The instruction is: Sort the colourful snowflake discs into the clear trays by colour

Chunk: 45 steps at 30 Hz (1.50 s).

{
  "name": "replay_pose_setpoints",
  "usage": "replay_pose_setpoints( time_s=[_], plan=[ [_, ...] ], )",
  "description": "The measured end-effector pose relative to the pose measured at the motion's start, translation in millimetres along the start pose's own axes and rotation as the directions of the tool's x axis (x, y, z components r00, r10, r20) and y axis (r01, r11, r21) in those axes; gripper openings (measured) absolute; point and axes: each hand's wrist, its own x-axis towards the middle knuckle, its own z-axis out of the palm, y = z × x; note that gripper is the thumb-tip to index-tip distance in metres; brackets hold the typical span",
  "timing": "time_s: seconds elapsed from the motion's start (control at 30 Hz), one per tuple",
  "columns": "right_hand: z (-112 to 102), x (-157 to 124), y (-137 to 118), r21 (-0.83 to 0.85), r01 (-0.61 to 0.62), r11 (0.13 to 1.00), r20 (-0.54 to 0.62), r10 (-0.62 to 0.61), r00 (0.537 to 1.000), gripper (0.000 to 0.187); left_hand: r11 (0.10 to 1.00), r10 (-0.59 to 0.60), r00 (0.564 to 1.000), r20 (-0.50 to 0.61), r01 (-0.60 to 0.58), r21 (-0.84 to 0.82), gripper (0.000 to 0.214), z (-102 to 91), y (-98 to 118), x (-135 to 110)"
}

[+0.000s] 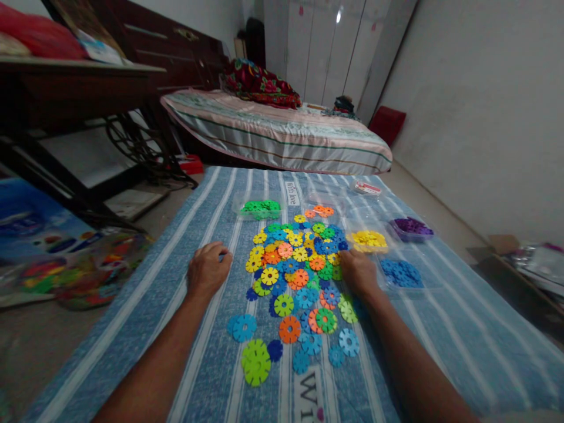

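Observation:
A loose pile of colourful notched plastic discs (300, 278) lies on the striped blue cloth (185, 329) between my hands. Curled on the cloth left of the pile is my left hand (208, 269), apart from the discs, with no piece visible in it. My right hand (360, 271) is closed at the pile's right edge, beside some dark blue discs; its fingertips are largely hidden, so what they hold cannot be made out. Just beyond it stands a clear tub with yellow discs (369, 239). To its right is another with blue discs (400, 274).
Further tubs hold green discs (261, 208), purple discs (412, 228) and a few orange discs (324, 210). A small clear box (367, 188) sits at the far right of the cloth. A bed (282, 138) stands beyond, a sewing-machine table (79, 70) at left.

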Motion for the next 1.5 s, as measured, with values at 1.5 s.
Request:
replay_pose_setpoints(
  time_s=[1.5],
  plan=[
    [-12.2, 3.8, -14.6, 0.015, -0.033, 0.999, 0.193, 0.03, 0.981, 0.033, 1.0, -0.027, 1.0, 0.002, 0.027, -0.009, 0.027, -1.0, 2.8, -0.1]
  ],
)
